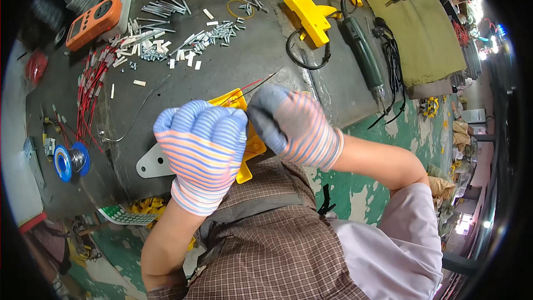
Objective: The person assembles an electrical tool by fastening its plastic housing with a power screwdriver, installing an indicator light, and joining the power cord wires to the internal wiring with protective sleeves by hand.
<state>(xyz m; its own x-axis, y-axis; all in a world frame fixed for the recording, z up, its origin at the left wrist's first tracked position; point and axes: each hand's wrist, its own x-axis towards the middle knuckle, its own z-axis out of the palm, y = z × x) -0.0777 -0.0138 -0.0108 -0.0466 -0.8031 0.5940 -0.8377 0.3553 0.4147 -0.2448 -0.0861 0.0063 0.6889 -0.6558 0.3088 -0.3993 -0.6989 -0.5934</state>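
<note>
Both hands wear striped knit gloves and are close together over the bench's front edge. My left hand (205,144) is closed at a yellow plastic housing (256,145), which shows behind and between the hands. Curled in a pinch, my right hand (294,125) is right beside the left fingertips; what its fingers grip is hidden. A thin red wire (251,85) and a dark wire (262,83) stick out past the hands, toward the far right. Under my left wrist pokes a flat grey metal plate (152,162) with holes.
Screws (222,33) and white pieces lie at the back. Red wires (91,86), a solder spool (71,161) and an orange meter (94,22) are on the left. Yellow housings (308,19) and a dark green corded tool (363,55) lie right. A green basket (127,216) sits below.
</note>
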